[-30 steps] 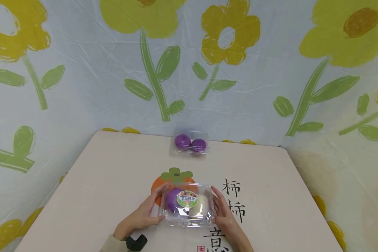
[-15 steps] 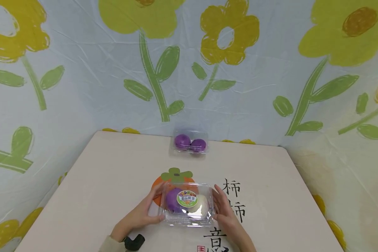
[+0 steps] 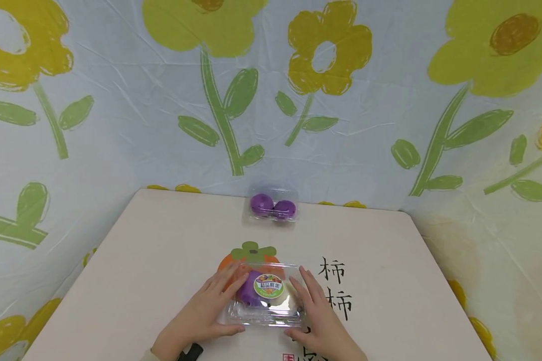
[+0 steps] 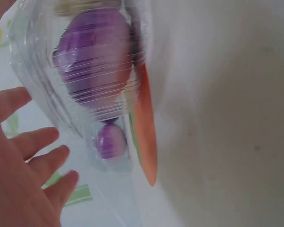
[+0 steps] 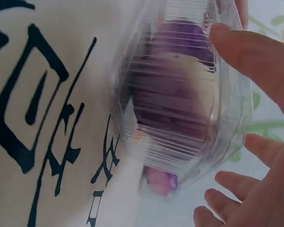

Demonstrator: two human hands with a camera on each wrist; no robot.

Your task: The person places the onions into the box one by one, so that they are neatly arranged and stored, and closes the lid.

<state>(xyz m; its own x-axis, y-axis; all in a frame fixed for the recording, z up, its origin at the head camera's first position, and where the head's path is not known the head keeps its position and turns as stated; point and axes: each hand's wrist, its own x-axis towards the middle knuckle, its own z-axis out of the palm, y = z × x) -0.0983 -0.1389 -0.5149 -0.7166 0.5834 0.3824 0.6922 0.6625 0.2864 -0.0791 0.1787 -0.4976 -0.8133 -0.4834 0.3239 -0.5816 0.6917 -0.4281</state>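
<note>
A clear plastic fruit box (image 3: pixel 271 317) with a closed lid stands near the front of the table, over the printed persimmon. Inside lie a purple round piece (image 3: pixel 250 296) and a pale one, and a round fruit-picture sticker (image 3: pixel 268 286) is on the lid. My left hand (image 3: pixel 200 313) spreads over the box's left end, fingers overlapping the lid. At the right end my right hand (image 3: pixel 325 321) is likewise spread, its thumb low at the near corner. In the right wrist view the thumb (image 5: pixel 251 52) lies at the box's rim, while the other fingers extend apart.
A second clear box (image 3: pixel 273 192) with two purple round pieces stands at the table's back edge. Black characters (image 3: pixel 331 271) are printed on the tabletop (image 3: pixel 162 240). Flower-patterned cloth (image 3: pixel 131 100) rises behind and beside the table.
Both hands have loosened from the box's sides and spread, with fingers now over the lid's ends and thumbs nearer the front. The box has barely moved.
</note>
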